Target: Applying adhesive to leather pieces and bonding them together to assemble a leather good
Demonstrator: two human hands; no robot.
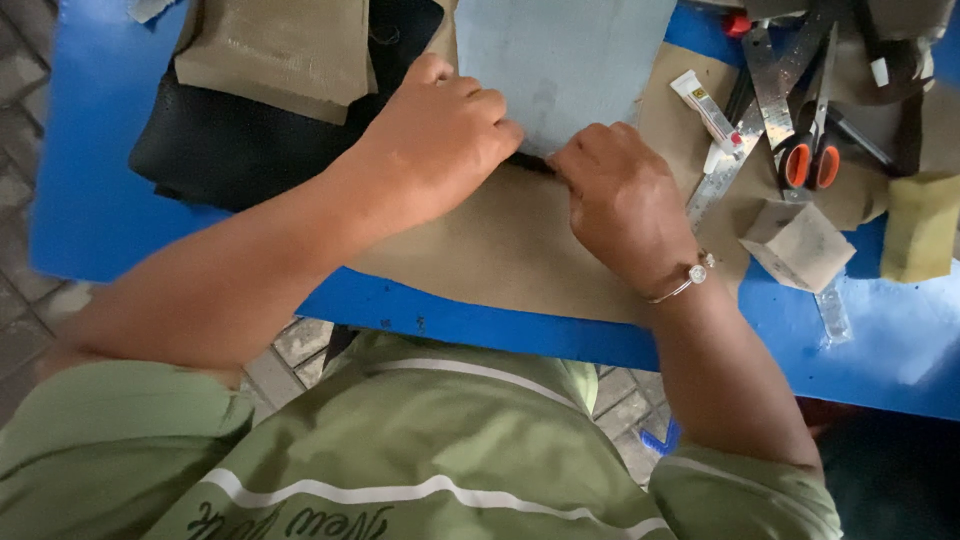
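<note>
- Brown paper (500, 250) lies nearest on the blue table (100, 200), its near edge at 6 o'clock just beyond the table's front.
- Left hand (440, 135) is curled, fingertips pressed down together on the near edge of the grey sheet (560, 60); it pins rather than grips.
- Right hand (620, 195), at 3 o'clock of the left and nearly touching it, is closed in a pinch on a dark strip (530, 162) that lies along that edge between the two hands.
- To do this well, I judge: keep the left hand's weight steady so the sheet cannot creep, and work the strip low and flat along the edge in small stretches.
- Count, near to far: one brown paper, two hands, one bracelet, one dark strip, one grey sheet.
- At 2 o'clock: one folded paper scrap (800, 245), one yellow sponge (920, 225), one steel ruler (725, 170), one glue tube (705, 105), one pair of orange-handled scissors (810, 150).
- At 10 o'clock: one black piece (230, 140), one tan piece (275, 50) on it.
</note>
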